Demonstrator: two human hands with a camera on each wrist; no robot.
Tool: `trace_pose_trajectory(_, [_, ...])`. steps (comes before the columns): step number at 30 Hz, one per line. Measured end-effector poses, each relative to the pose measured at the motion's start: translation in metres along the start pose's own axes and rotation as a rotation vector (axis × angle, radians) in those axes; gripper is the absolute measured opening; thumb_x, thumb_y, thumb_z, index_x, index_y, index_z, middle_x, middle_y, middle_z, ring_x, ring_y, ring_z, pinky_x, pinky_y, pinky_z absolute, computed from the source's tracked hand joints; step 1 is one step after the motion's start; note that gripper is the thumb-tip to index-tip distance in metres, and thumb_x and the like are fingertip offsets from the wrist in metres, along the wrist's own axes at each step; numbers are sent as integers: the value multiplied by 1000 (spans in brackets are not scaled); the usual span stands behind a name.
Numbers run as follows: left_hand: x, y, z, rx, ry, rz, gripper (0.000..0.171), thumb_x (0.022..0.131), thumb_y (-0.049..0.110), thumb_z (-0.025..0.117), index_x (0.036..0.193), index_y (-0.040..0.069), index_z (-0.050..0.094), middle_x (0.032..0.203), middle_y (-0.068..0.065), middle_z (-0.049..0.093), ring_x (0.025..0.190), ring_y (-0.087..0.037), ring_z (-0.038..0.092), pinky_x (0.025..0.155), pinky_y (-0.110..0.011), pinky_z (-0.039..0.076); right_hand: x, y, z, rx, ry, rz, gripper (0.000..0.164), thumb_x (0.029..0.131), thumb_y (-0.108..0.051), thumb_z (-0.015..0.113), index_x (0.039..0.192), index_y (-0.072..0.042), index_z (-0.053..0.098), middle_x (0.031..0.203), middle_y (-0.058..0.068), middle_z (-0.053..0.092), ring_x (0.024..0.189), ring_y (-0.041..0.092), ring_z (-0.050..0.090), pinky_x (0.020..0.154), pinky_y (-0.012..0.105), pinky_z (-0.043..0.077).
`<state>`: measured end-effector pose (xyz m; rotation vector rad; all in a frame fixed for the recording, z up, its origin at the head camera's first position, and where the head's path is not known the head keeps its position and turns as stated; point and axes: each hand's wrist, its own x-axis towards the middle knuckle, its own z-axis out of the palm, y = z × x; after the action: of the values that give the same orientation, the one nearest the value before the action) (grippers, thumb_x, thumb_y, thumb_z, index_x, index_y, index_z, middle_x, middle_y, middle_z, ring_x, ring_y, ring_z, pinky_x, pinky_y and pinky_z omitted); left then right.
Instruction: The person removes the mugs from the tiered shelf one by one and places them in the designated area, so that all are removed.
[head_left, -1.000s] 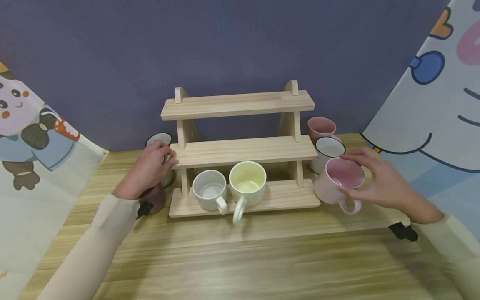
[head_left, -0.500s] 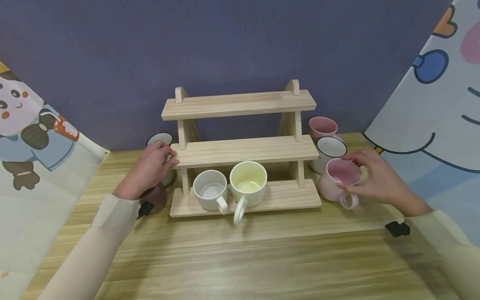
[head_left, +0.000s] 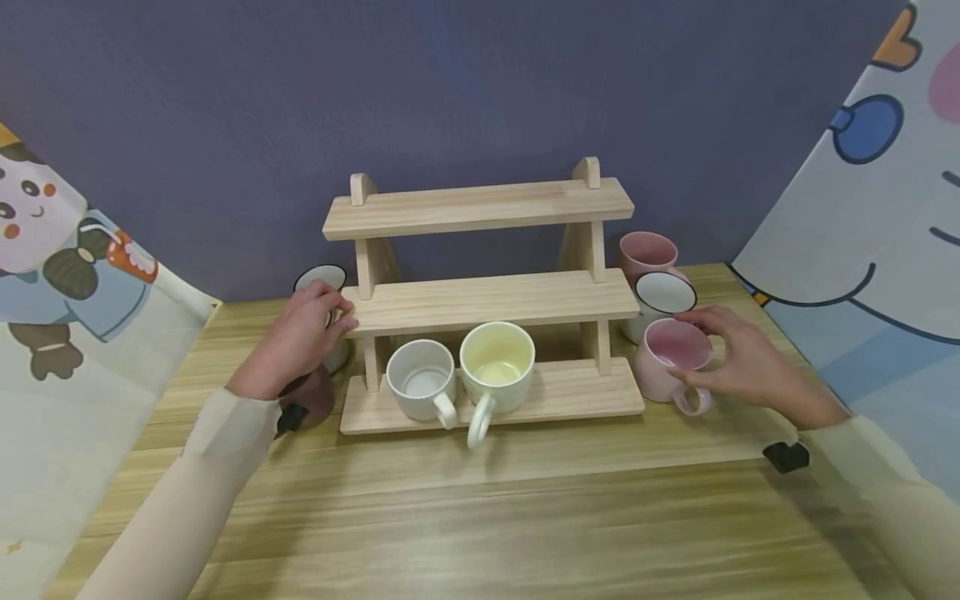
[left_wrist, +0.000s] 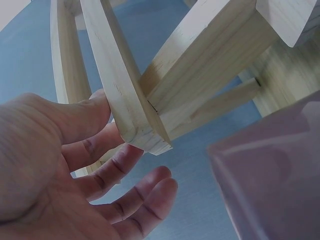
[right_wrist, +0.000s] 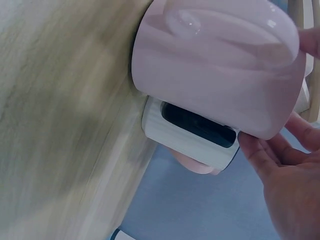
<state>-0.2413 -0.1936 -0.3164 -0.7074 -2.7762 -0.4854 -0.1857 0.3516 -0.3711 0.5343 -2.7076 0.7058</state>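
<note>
My left hand (head_left: pixel 298 340) pinches the left end of the middle board on a three-tier wooden display shelf (head_left: pixel 480 300); the left wrist view shows the thumb on one face of the board (left_wrist: pixel 117 85) and fingers on the other side. At right, my right hand (head_left: pixel 750 367) holds a pale pink mug (head_left: pixel 654 377) by its rim, thumb on the near side and fingers on the far side. This mug stands upright on the table beside the shelf's bottom board, its handle toward me. A grey-white mug (head_left: pixel 408 400) and a pale yellow mug (head_left: pixel 497 392) sit on the bottom board.
Behind the held mug stand a white, black-rimmed mug (head_left: pixel 637 325) and a darker pink mug (head_left: pixel 637 258). Left of the shelf are another black-rimmed mug (head_left: pixel 321 273) and a dark mauve mug (head_left: pixel 317 396), both partly hidden by my left arm. A dark blue wall (head_left: pixel 480 92) rises behind.
My right hand has shifted slightly left with the pink mug, bringing it down upright close to the shelf. The left hand stays on the middle board.
</note>
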Motion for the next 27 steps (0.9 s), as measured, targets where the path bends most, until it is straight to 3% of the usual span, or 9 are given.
trace_pose_trajectory(9, [-1,2,-1,-8,-2,-7,15,90,7,64,95,-7,64,100,-19,50,94,-36,47,86,-47,38,-1,3,1,74,21,3,67,59,-18,91,114,1,59,110,10,54,101,23,51,83,2,32])
trace_pose_trajectory(20, [-1,2,-2,-7,5,1,14,89,7,65,94,-7,64,100,-19,50,95,-36,47,86,-48,39,-1,7,-2,82,41,-30,63,59,-13,91,113,1,59,111,8,56,103,20,50,87,3,31])
trace_pose_trajectory(27, [-1,2,-2,-1,18,17,14,89,7,66,93,-7,64,98,-19,50,93,-36,47,85,-47,39,-2,7,-6,111,15,-3,66,60,-12,91,116,0,58,114,12,56,105,25,51,86,1,29])
